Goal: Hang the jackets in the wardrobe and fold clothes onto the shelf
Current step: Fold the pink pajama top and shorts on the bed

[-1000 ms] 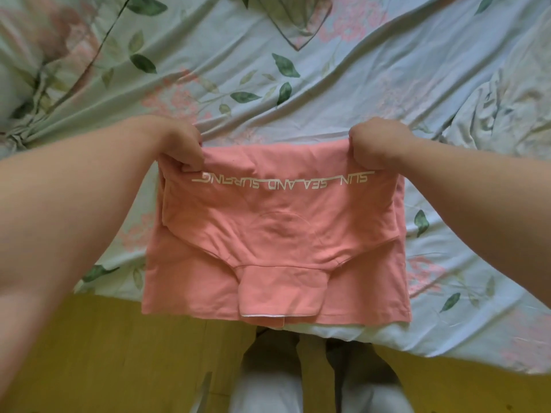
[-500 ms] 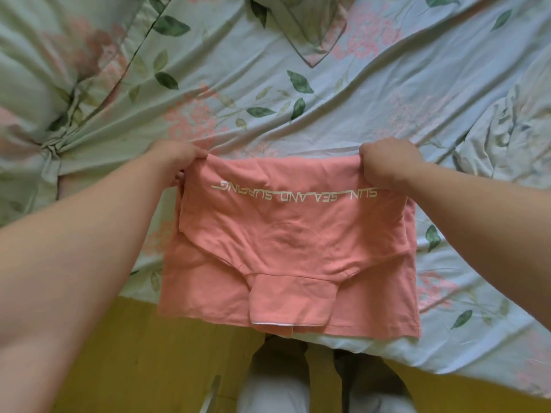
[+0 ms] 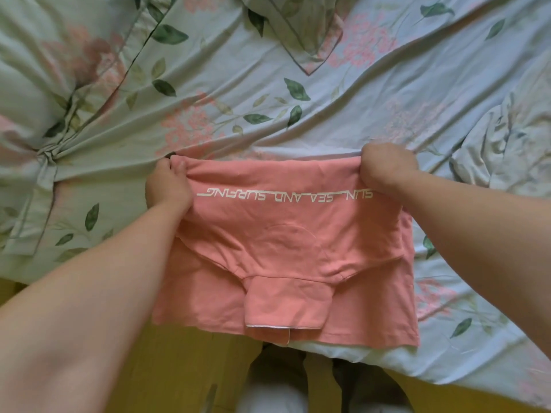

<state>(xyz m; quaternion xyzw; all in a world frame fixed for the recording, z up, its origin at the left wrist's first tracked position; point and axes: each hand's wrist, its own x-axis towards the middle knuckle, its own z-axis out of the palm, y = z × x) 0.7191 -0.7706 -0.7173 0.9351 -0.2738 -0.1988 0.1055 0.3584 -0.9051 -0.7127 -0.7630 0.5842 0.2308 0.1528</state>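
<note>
Mid-fold on the bed [image 3: 298,93]: left hand [image 3: 168,187] and right hand [image 3: 387,171] each pinch a far corner of the top [image 3: 298,248] in curled fingers [image 3: 179,167]; next, probably draw that edge back from the fingers toward the hem.

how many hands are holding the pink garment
2. The left hand pinches the far left corner of the pink garment. The right hand grips its far right corner. Both are over the floral bedsheet, and neither hand is hidden.
</note>
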